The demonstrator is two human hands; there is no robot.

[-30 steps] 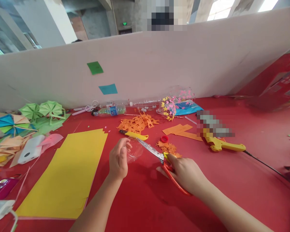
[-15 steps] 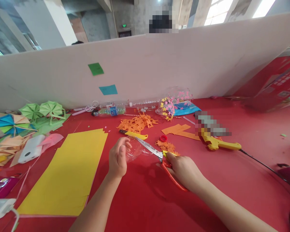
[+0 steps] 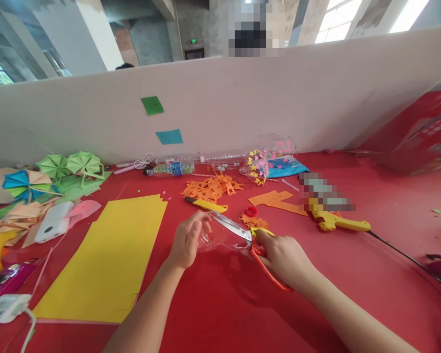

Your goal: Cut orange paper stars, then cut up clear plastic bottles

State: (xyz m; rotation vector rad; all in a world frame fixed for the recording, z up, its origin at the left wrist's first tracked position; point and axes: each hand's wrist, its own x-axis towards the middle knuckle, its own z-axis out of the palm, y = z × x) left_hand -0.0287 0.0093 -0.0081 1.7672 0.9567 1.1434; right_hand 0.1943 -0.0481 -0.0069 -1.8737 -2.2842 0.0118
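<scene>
My left hand [image 3: 189,239] is curled round a piece of clear plastic [image 3: 215,239], thin and see-through, so its full outline is hard to make out. In my right hand [image 3: 284,257] are scissors [image 3: 238,229] with one yellow and one red-orange handle. Their blades point left and lie against the clear plastic, close to my left fingers. Just beyond the blades rests a yellow utility knife [image 3: 208,204]. A red bottle cap [image 3: 251,211] and small orange paper stars [image 3: 255,221] lie past the scissors.
Yellow paper sheets [image 3: 106,260] cover the left side. Orange paper cut-outs [image 3: 213,187] and a labelled bottle [image 3: 176,168] lie farther back, beside a clear bottle with stars [image 3: 257,166]. A yellow glue gun [image 3: 338,223] with a cord is at right. A white partition [image 3: 224,103] bounds the red table [image 3: 353,279].
The view has shifted slightly. The scissors' blades look closer together on the clear plastic, and my left hand still grips it.
</scene>
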